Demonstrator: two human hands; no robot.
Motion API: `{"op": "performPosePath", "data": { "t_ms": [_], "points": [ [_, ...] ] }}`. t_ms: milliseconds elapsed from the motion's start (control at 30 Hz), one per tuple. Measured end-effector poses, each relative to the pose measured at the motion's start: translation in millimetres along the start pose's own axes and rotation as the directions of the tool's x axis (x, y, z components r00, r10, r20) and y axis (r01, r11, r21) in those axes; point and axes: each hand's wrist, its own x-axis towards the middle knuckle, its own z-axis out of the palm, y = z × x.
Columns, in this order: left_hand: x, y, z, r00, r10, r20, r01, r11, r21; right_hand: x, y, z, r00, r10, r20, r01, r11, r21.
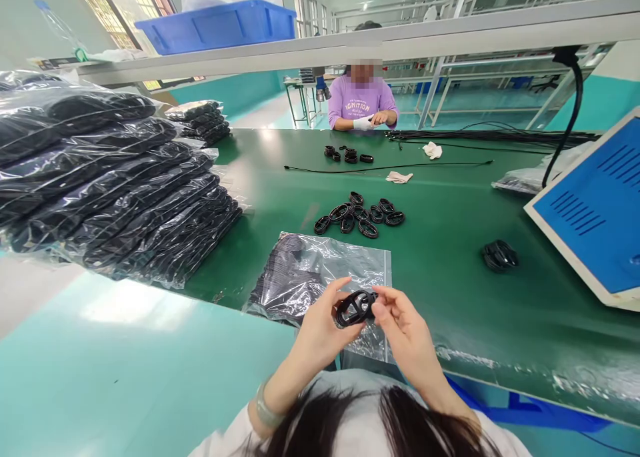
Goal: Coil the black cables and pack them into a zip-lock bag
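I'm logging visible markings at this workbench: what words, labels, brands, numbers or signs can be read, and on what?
"IGNITION": across the front of the purple shirt of the person opposite.
Smaller lines above and below that word: too small and blurred to read.
Clear bag at the near table edge: no readable text.
Blue bin on the shelf: no readable text.

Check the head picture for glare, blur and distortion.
Head view: glare whitens the teal floor and streaks the clear bag; head view: the blue-and-white box leans at the right edge, likely wide-angle distortion; head view: the held black coil looks fairly sharp, the far white frames softer.
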Motion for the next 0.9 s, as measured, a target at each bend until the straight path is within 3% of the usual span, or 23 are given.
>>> {"op": "performPosePath", "data": {
  "t_ms": [133, 267, 367, 433, 500, 567, 667, 733, 800, 900],
  "points": [
    [-2, -3, -0.4, 0.997, 0.045, -0.061, -0.041, 0.997, 0.069, 8, 4, 5, 0.99, 0.118, 0.082, -0.124, 0.989, 0.08],
    [-5, 0, -4.4, 0.998, 0.035, -0.044, -0.034, 0.999, 0.007, 14, 3, 4, 0.955, 0.222, 0.198, -0.271, 0.924, 0.27],
    [-4, 1, -9.0, 0.992, -0.077, 0.098, 0.099, 0.965, -0.242, 18, -2, -1, 0.938, 0.264, 0.223, -0.327, 0.89, 0.318],
    [-2, 1, -12.1, 0.955, -0.117, 0.274, 0.236, 0.859, -0.454, 20, -4, -4, 0.932, 0.266, 0.247, -0.337, 0.887, 0.316],
    [0, -2, -14.1, 0.889, -0.111, 0.445, 0.374, 0.738, -0.562, 21, -3, -7, 0.926, 0.245, 0.288, -0.329, 0.897, 0.295],
    [2, -5, -14.7, 0.838, -0.105, 0.535, 0.456, 0.672, -0.583, 21, -1, -8, 0.934, 0.202, 0.296, -0.279, 0.928, 0.246],
    [3, -10, -13.8, 0.828, -0.105, 0.551, 0.478, 0.647, -0.595, 17, 1, -9, 0.986, 0.1, 0.134, -0.117, 0.985, 0.129],
    [3, -11, -12.7, 0.829, -0.105, 0.549, 0.475, 0.651, -0.592, 13, -1, -10, 0.995, 0.039, 0.097, -0.044, 0.998, 0.054],
    [3, -12, -11.4, 0.824, -0.085, 0.56, 0.463, 0.67, -0.58, 11, -5, -10, 0.979, 0.021, 0.202, -0.026, 0.999, 0.022],
    [4, -12, -9.2, 0.825, -0.029, 0.564, 0.418, 0.702, -0.576, 11, -12, -11, 0.92, 0.023, 0.391, -0.042, 0.998, 0.04]
  ]
}}
